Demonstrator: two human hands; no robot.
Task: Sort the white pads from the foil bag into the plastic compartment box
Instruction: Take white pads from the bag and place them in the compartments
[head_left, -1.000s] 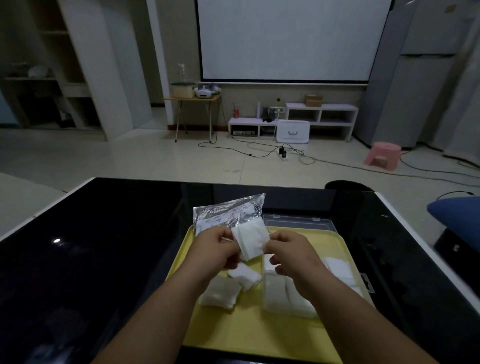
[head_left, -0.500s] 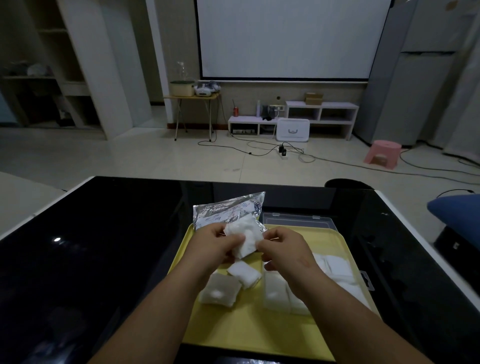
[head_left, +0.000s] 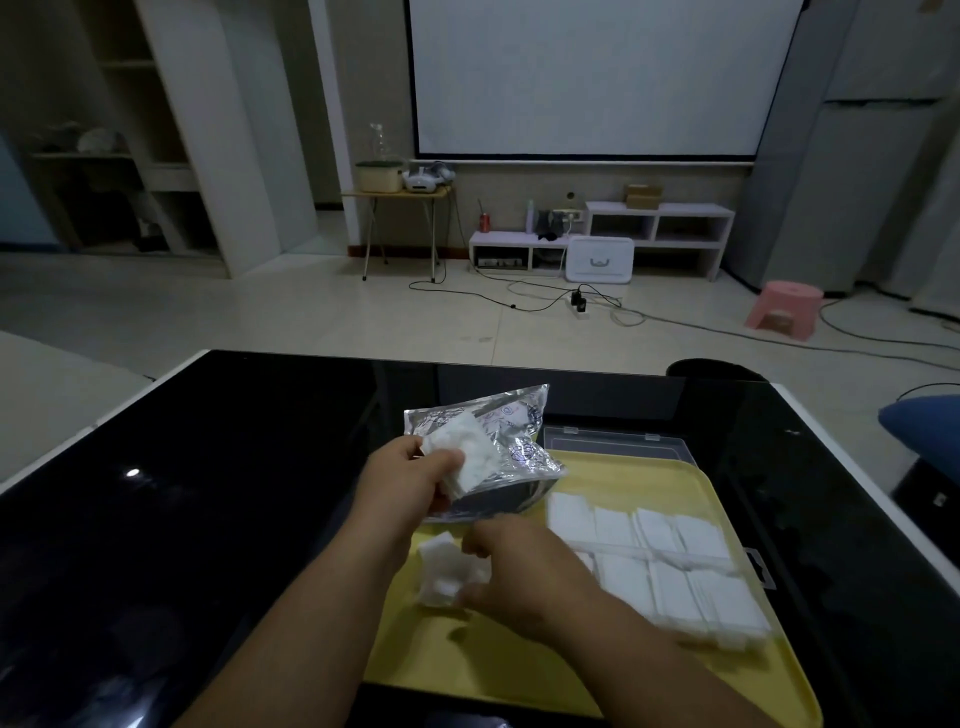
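My left hand (head_left: 410, 480) holds a stack of white pads (head_left: 467, 454) up in front of the crinkled silver foil bag (head_left: 511, 441), which lies at the yellow tray's (head_left: 498, 660) far left corner. My right hand (head_left: 514, 569) is lower, its fingers curled on loose white pads (head_left: 441, 571) lying on the tray. To the right sits the clear plastic compartment box (head_left: 670, 558), with white pads lying in its compartments. Its clear lid (head_left: 613, 441) stands open behind the tray.
The tray rests on a glossy black table (head_left: 208, 493) with white edges. A blue cushion (head_left: 924, 431) shows past the table's right edge. Beyond the table are open floor with cables, a pink stool (head_left: 784, 309) and low white shelves.
My hands have come apart. The left hand kept the pad stack and moved left; the right hand dropped down to the loose pads on the tray. The view shifted, so the box shows fully.
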